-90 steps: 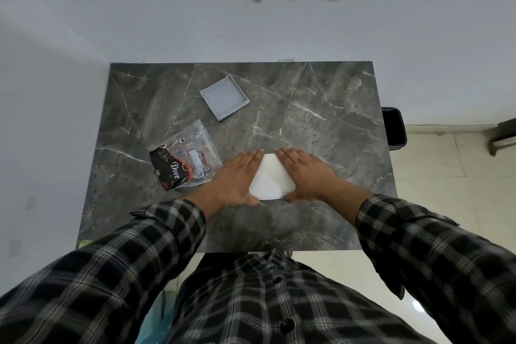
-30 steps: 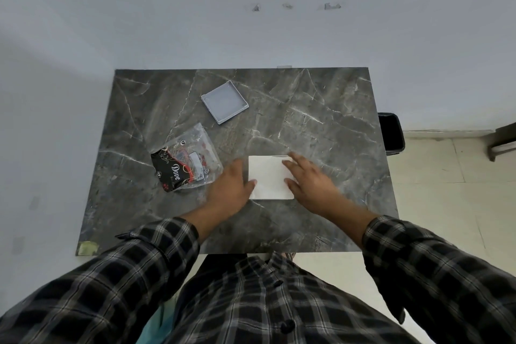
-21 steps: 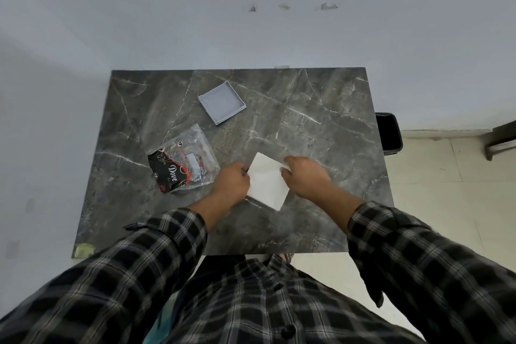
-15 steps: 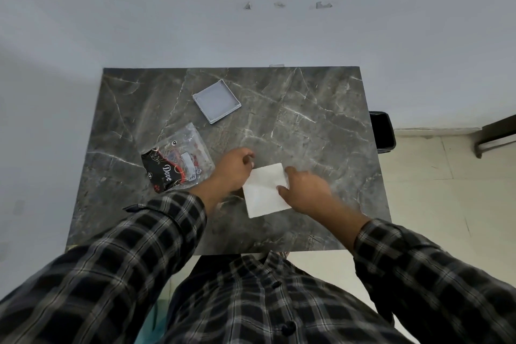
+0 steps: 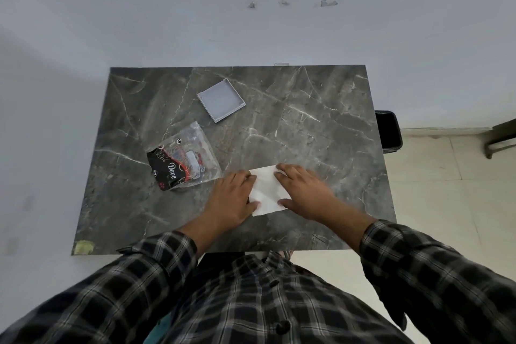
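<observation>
A folded white paper napkin (image 5: pixel 265 191) lies flat on the dark marble table (image 5: pixel 307 134), near its front edge. My left hand (image 5: pixel 233 201) rests flat on the napkin's left side, fingers straight. My right hand (image 5: pixel 303 191) lies flat on its right side, fingers stretched toward the far edge. Only the napkin's middle strip shows between the two hands.
A clear plastic packet with a black "Dove" label (image 5: pixel 183 160) lies left of my hands. A shallow grey square tray (image 5: pixel 221 100) sits further back. A black bin (image 5: pixel 388 131) stands off the table's right edge. A yellowish tape patch (image 5: pixel 83 246) marks the front left corner.
Both hands lifted and turned the napkin, then laid it back down. They now press flat on it from both sides.
</observation>
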